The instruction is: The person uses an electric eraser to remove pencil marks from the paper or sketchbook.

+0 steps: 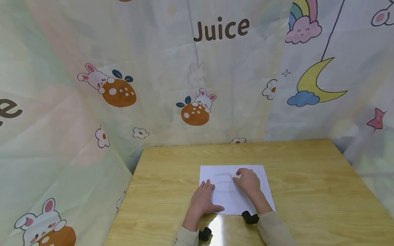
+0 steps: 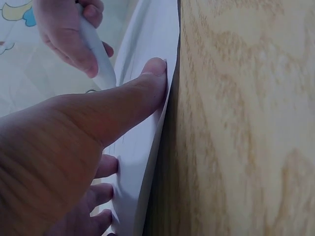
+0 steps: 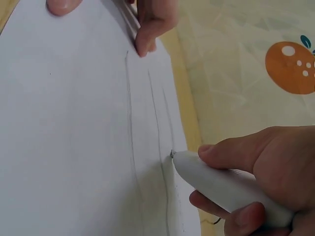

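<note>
A white sheet of paper (image 1: 231, 203) lies on the wooden table, with several thin grey lines drawn across it. My left hand (image 1: 202, 200) rests on the sheet's left part, fingers extended and thumb spread near the front edge. My right hand (image 1: 249, 182) grips a thick white pen-shaped tool (image 3: 221, 189) between thumb and fingers. Its small dark tip touches the paper at the line nearest the far edge, seen in the right wrist view. Small dark specks dot the paper beside the tip. In the left wrist view, the sheet's front edge lifts slightly off the table.
The wooden table (image 1: 307, 184) extends on both sides of the sheet. Printed cloth (image 1: 160, 85) with rabbits and fruit hangs behind and at the sides. Black wrist-worn pieces (image 1: 250, 218) sit by both cuffs.
</note>
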`<state>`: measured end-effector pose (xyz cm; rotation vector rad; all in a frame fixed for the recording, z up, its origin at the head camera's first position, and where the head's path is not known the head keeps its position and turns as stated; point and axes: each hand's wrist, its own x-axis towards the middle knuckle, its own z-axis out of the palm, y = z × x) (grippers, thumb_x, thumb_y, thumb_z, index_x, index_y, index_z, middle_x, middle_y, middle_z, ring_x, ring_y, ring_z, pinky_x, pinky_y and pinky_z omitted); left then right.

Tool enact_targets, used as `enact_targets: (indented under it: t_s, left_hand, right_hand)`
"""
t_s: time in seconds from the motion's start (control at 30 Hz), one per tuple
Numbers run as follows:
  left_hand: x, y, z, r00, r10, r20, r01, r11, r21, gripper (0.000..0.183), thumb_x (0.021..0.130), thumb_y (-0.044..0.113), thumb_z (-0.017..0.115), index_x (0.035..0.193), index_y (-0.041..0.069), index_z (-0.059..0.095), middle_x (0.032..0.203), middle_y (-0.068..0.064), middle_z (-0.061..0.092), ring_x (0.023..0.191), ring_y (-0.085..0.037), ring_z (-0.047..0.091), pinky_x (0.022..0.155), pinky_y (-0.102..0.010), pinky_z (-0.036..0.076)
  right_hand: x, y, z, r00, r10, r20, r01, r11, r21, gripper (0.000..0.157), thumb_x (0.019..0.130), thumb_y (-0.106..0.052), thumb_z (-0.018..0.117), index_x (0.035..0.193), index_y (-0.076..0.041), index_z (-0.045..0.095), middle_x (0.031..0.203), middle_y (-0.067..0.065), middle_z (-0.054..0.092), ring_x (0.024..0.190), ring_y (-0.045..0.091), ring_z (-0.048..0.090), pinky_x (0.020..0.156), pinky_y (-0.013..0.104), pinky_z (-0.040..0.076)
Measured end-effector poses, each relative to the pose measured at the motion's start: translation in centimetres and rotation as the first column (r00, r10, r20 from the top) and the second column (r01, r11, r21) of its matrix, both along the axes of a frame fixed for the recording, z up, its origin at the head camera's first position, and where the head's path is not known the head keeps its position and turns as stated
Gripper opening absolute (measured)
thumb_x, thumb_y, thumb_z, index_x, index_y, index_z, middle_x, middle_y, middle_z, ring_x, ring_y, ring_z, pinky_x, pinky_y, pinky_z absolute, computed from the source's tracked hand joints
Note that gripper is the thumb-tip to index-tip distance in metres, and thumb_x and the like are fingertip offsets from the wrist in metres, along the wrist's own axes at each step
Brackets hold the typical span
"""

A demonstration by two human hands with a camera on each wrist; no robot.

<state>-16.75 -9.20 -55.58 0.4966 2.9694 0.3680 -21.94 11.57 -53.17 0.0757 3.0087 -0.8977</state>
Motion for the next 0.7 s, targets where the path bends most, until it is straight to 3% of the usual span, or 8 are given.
enact_targets:
  t_s: [0.13,0.3,0.5,0.7]
  left_hand:
    - [0.22,0.13,-0.15,1.0,-0.001,-0.007,0.001,1.0,0.003,0.091,0.065,0.064,0.08,0.131,0.007,0.054,0.149,-0.02,0.039,0.137,-0.036,0.035,0.11,-0.043,0.034]
    - [0.34,0.06,-0.45,1.0,-0.001,0.018,0.001,1.0,-0.002,0.093,0.064,0.065,0.08,0.131,0.006,0.054,0.149,-0.02,0.039,0.137,-0.037,0.034,0.11,-0.044,0.033]
    - [-0.09,0.0,-0.42,1.0,0.004,-0.023,-0.004,1.0,-0.005,0.092,0.065,0.066,0.079,0.131,0.007,0.054,0.148,-0.019,0.04,0.137,-0.035,0.035,0.11,-0.042,0.034]
    - [0.26,-0.05,-0.31,1.0,0.009,0.01,-0.009,1.0,0.007,0.093,0.065,0.065,0.079,0.132,0.006,0.054,0.149,-0.02,0.038,0.138,-0.036,0.033,0.11,-0.043,0.033]
  right_hand:
    - [0.2,0.04,-0.25,1.0,0.005,-0.023,-0.005,1.0,-0.004,0.026,0.082,-0.025,0.075,0.095,-0.002,0.072,0.086,0.013,0.07,0.064,0.024,0.062,0.051,0.042,0.051]
    - [0.38,-0.03,-0.38,1.0,0.002,0.024,-0.002,1.0,0.003,0.025,0.082,-0.025,0.076,0.094,-0.003,0.072,0.084,0.011,0.07,0.064,0.022,0.061,0.05,0.041,0.051]
    - [0.18,-0.27,-0.25,1.0,0.013,-0.027,-0.013,1.0,-0.003,0.026,0.083,-0.025,0.075,0.095,-0.003,0.071,0.085,0.012,0.07,0.064,0.023,0.061,0.052,0.042,0.051]
    - [0.35,-0.4,-0.54,1.0,0.008,-0.005,-0.008,1.0,0.0,0.026,0.083,-0.025,0.075,0.096,-0.003,0.071,0.085,0.011,0.07,0.062,0.021,0.059,0.05,0.04,0.05]
